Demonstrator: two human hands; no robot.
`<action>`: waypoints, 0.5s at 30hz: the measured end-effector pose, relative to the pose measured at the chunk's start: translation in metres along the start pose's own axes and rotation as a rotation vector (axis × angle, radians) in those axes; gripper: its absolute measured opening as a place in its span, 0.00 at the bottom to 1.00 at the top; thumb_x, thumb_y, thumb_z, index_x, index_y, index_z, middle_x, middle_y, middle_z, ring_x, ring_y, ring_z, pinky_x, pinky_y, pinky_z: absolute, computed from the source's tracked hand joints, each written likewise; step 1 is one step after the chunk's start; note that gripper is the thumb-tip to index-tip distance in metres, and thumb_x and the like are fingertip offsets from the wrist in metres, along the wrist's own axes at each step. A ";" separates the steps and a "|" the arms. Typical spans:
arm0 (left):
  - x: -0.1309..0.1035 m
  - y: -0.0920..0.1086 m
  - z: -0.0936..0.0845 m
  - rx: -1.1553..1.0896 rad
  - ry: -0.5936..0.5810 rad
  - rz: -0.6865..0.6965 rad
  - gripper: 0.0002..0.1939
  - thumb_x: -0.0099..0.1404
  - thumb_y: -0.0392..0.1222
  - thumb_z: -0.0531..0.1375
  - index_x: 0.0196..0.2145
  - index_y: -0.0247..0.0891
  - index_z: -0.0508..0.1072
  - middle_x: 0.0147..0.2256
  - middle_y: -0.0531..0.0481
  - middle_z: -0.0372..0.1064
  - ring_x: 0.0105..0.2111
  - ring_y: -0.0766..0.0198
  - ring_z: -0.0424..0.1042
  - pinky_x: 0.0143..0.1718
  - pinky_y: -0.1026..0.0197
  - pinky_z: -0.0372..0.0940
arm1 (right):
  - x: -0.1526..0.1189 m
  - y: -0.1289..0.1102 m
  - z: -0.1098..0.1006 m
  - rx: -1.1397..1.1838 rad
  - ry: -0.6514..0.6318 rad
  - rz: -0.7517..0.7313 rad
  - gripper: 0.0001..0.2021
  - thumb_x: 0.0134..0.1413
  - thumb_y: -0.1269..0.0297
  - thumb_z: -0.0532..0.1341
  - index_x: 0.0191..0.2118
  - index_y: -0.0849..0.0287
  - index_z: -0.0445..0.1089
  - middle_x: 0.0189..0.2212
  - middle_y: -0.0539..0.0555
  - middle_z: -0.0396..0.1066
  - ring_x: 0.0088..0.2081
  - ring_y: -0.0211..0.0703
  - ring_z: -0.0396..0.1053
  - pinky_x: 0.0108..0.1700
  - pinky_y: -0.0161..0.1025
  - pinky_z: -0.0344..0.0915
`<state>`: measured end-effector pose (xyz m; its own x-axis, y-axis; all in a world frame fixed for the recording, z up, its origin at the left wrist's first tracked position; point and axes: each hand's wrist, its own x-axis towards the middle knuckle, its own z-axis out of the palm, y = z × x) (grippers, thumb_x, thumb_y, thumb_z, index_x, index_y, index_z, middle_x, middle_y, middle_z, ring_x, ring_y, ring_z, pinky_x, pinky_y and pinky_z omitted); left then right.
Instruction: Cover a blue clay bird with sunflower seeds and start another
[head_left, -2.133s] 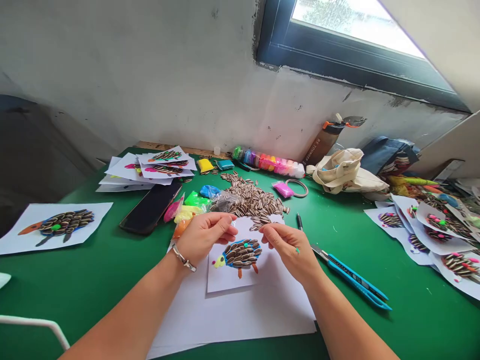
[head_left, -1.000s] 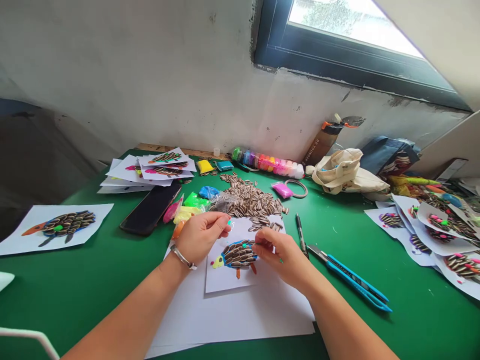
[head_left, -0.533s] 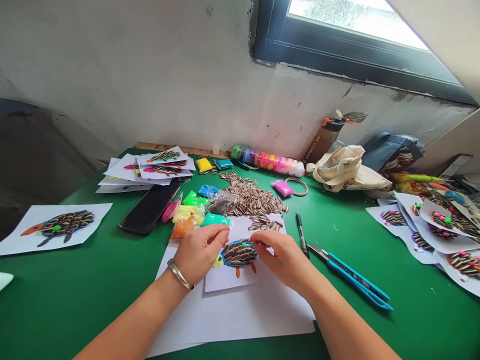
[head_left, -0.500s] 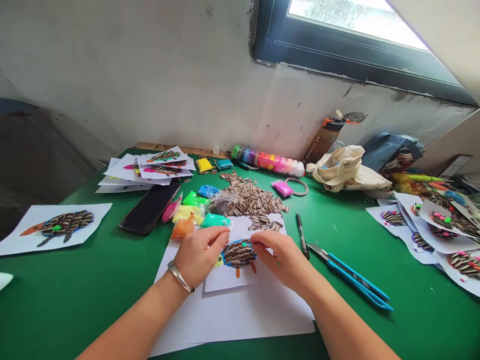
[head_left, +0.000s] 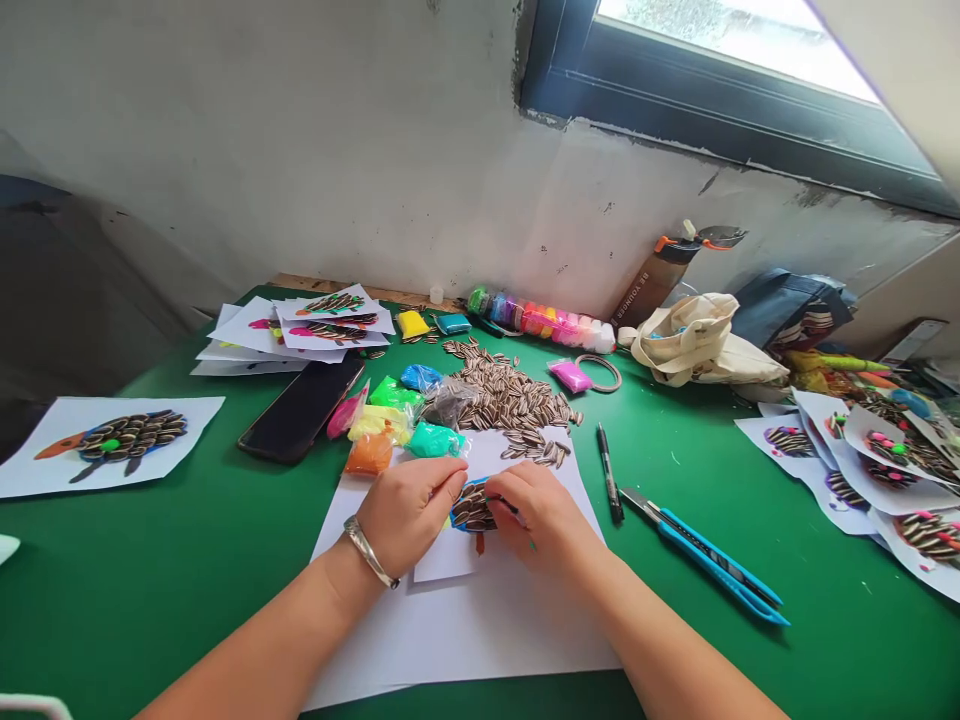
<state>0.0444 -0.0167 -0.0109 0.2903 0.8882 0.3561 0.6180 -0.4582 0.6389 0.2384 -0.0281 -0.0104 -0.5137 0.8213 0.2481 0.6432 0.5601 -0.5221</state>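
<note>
Seed-covered picture lay lower centre, right end hidden behind curled right hand, left hand pinched narrow beside it; couldn't tell if either held anything.

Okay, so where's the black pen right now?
In the head view, right of centre, the black pen lies just left of the blue cutter.

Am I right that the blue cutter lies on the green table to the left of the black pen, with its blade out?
Not quite: the head view shows the blue cutter to the right of the black pen. It does lie on the green table, blade out.
</note>
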 end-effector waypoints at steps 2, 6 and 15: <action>-0.001 0.000 0.001 -0.010 -0.025 0.006 0.12 0.65 0.40 0.54 0.38 0.38 0.77 0.34 0.52 0.78 0.33 0.65 0.76 0.36 0.65 0.69 | 0.001 0.001 0.002 -0.022 -0.025 -0.023 0.07 0.54 0.76 0.56 0.30 0.59 0.68 0.27 0.52 0.67 0.31 0.39 0.61 0.34 0.36 0.54; -0.001 0.000 0.001 -0.005 -0.028 0.024 0.12 0.65 0.39 0.54 0.38 0.37 0.77 0.34 0.51 0.78 0.33 0.65 0.76 0.36 0.65 0.70 | 0.000 0.005 0.004 -0.049 -0.025 -0.048 0.08 0.54 0.76 0.58 0.29 0.57 0.70 0.29 0.52 0.69 0.31 0.39 0.61 0.35 0.37 0.54; -0.004 -0.004 0.006 0.055 -0.054 0.149 0.12 0.66 0.36 0.52 0.41 0.35 0.75 0.35 0.48 0.77 0.35 0.62 0.73 0.38 0.59 0.69 | -0.001 0.006 -0.009 0.084 -0.050 -0.042 0.16 0.47 0.83 0.53 0.35 0.57 0.72 0.26 0.51 0.71 0.31 0.40 0.65 0.38 0.39 0.57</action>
<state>0.0457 -0.0181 -0.0187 0.4199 0.8115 0.4063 0.6034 -0.5841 0.5429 0.2477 -0.0246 -0.0067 -0.5683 0.7898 0.2307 0.5718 0.5807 -0.5795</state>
